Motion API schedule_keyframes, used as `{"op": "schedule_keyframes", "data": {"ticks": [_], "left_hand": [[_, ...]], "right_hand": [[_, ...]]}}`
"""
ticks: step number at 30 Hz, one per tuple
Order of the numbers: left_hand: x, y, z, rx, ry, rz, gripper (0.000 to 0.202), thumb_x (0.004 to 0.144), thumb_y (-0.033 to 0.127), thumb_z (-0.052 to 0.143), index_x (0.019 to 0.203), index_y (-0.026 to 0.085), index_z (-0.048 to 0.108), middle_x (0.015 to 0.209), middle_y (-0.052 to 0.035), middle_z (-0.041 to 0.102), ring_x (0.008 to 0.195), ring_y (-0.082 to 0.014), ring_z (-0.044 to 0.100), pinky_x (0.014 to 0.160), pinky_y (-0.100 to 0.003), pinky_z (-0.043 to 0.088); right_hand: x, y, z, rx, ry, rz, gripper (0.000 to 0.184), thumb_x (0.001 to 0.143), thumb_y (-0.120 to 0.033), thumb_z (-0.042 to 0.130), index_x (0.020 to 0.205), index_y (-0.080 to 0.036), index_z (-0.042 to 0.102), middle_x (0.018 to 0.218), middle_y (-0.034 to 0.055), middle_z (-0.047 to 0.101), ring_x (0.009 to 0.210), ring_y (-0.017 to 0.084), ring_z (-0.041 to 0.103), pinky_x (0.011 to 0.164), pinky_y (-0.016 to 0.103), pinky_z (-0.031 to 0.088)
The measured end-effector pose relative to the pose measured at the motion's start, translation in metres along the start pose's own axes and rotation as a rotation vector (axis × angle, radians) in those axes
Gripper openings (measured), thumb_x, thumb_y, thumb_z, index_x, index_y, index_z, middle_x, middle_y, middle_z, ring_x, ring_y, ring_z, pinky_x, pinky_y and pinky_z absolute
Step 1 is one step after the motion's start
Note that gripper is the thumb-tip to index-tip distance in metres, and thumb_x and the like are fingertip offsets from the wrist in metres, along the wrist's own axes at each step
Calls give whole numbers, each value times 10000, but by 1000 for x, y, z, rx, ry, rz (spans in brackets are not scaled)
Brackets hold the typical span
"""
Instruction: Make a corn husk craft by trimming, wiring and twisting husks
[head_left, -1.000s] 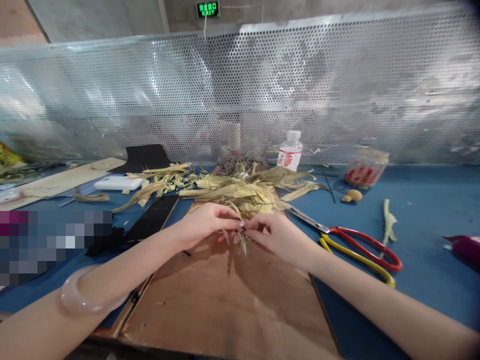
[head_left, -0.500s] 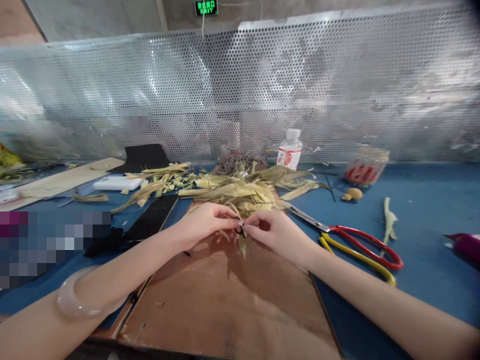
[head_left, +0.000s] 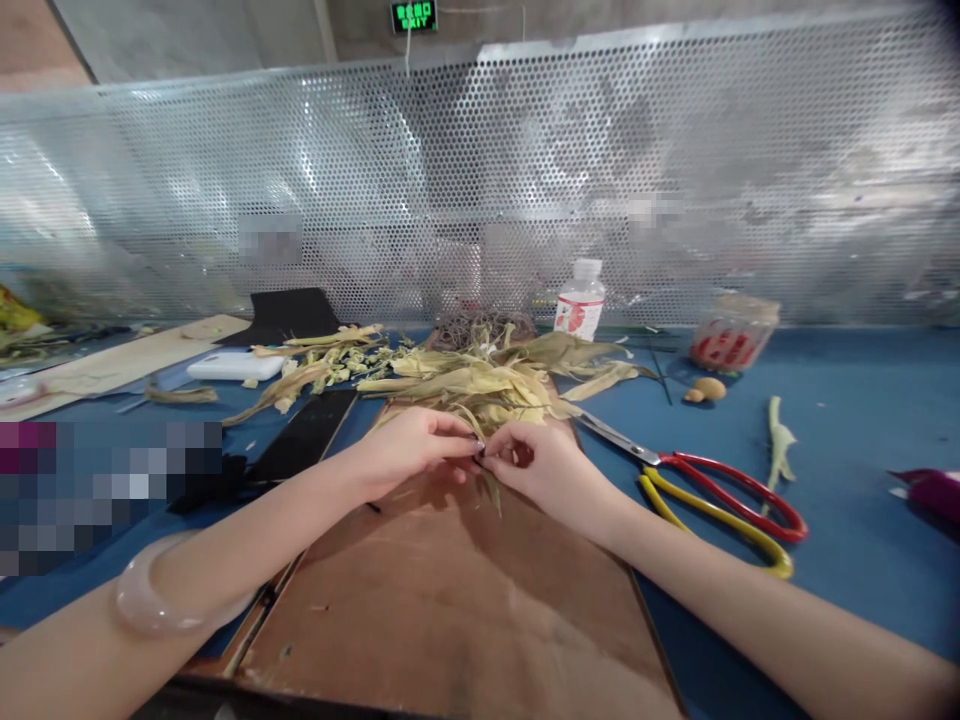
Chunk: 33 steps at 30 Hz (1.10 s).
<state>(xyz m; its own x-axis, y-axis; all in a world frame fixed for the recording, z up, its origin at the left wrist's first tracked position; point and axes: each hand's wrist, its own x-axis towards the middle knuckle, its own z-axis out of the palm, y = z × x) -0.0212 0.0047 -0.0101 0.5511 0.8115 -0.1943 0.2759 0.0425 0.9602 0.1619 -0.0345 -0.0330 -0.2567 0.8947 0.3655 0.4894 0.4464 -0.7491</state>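
My left hand (head_left: 416, 448) and my right hand (head_left: 551, 468) meet fingertip to fingertip above a brown wooden board (head_left: 450, 610). Both are closed in a pinch around a small dried leaf strip (head_left: 492, 492), whose greenish tip hangs below the fingers. Something small and dark shows where the fingertips meet; I cannot make out what it is. Just beyond my hands lies a heap of pale dried husks (head_left: 487, 385). Scissors (head_left: 664, 462) with one red and one yellow handle rest to the right of my right hand, blades partly toward the heap.
A white bottle (head_left: 580, 302) and a clear jar with red print (head_left: 731, 335) stand toward the back. Small tan lumps (head_left: 705, 389) lie before the jar. A white box-like item (head_left: 235, 366) and black strips (head_left: 304, 435) are at left. A perforated metal screen (head_left: 480, 160) closes the back.
The fingertips have shifted slightly against each other, and the hanging leaf tip has swung a little to the right. My right fingers are more curled. Everything else stays put.
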Motion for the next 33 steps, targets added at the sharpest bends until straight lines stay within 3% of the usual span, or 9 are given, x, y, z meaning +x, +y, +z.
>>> {"op": "schedule_keyframes", "data": {"ticks": [5,11,18,22,26,33], "left_hand": [[-1,2,2,27,-14,45,247,700,326,678,858,137,656,833,-61,662,680,-138,617,670,-284,489],[-1,3,4,113,-3,98,224,726,325,655,864,149,652,813,-49,662,653,-127,609,663,-275,488],[-5,8,7,202,77,167,208,739,337,631,858,169,651,790,-31,664,659,-132,614,647,-270,498],[-9,13,9,300,114,217,188,736,339,632,832,177,648,708,-1,641,590,-111,596,576,-232,473],[-10,16,10,337,142,303,158,742,316,631,826,184,656,752,7,635,584,-94,579,569,-218,457],[-11,18,11,345,148,274,182,750,353,628,827,192,664,654,13,643,546,-96,563,539,-210,428]], "right_hand": [[2,2,0,-17,22,4,8,721,-167,595,722,-159,595,582,-31,536,537,88,451,497,201,341],[5,5,1,-62,-15,-5,104,751,-199,561,810,-154,633,580,-25,536,533,91,439,510,208,334],[5,0,3,-77,8,-145,135,711,-106,483,598,-158,537,505,-57,412,493,70,340,467,187,256],[4,-1,3,-49,44,-145,171,684,-108,490,525,-161,459,481,-65,352,483,66,311,456,183,249],[2,-2,1,21,7,-109,130,724,-132,487,612,-153,549,513,-58,403,502,70,336,467,185,269],[2,-4,-7,159,-68,-53,149,803,-227,519,805,-162,653,653,-23,599,546,79,409,498,191,313]]}}
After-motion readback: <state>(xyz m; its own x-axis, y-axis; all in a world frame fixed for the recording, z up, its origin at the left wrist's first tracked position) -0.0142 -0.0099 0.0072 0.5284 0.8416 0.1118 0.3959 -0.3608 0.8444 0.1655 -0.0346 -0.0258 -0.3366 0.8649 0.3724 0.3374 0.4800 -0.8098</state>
